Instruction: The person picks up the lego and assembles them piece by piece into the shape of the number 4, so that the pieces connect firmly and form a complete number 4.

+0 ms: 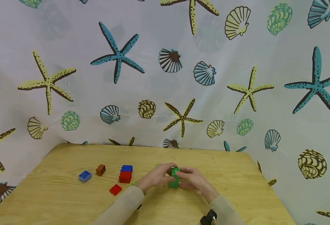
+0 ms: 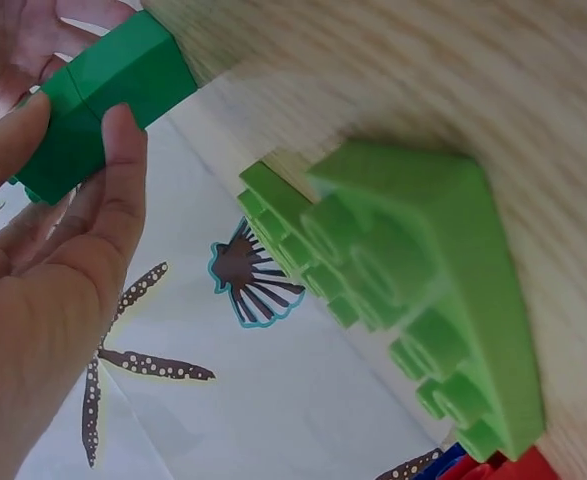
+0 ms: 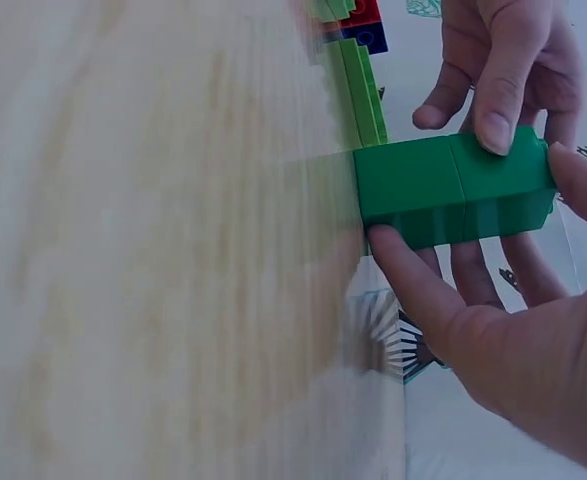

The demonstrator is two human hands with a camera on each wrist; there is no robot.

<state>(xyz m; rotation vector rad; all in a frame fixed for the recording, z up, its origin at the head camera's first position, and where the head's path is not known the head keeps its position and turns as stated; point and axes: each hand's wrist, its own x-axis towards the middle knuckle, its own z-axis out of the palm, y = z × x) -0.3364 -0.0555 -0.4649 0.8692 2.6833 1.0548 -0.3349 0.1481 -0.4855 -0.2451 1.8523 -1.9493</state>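
Note:
Two dark green toy bricks (image 1: 174,183) stand stacked as an upright column on the table, studs on top. My left hand (image 1: 159,177) pinches the upper brick (image 2: 61,150) between thumb and fingers. From the other side, my right hand (image 1: 195,182) holds the same stack, one fingertip low by the table and another at the studded top, as the right wrist view shows. Close to my left hand are two light green bricks, a sloped one (image 2: 498,300) and a thinner one (image 2: 278,205), mostly hidden behind the hand and arm in the head view.
Left of my hands, a blue brick (image 1: 127,168) sits behind a red brick (image 1: 125,177), with a flat red piece (image 1: 115,189) in front. Farther left lie a brown brick (image 1: 100,170) and a blue brick (image 1: 84,176). A patterned cloth (image 1: 153,78) hangs behind the wooden table (image 1: 77,203).

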